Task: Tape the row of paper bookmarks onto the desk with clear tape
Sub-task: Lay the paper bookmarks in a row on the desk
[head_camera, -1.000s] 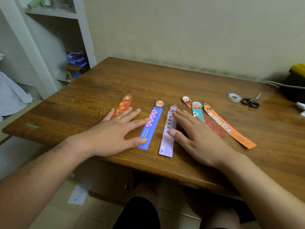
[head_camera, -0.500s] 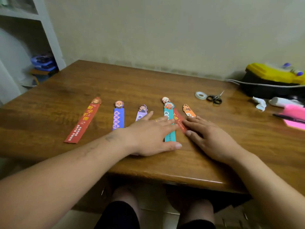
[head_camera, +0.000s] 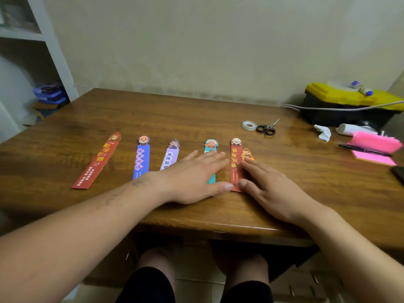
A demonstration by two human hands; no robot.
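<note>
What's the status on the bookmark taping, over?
Left hand flat on teal bookmark; right hand flat over orange bookmark. Tape roll lies beside scissors, out of hand. Nothing in the way.

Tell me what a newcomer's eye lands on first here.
The row of bright paper bookmarks across the middle of the wooden desk stands out first, with the left hand flat over the teal bookmark and the right hand flat over the orange bookmark at the row's right end. Next come the clear tape roll and scissors lying untouched behind the row, and the yellow-lidded toolbox at the far right.
</note>
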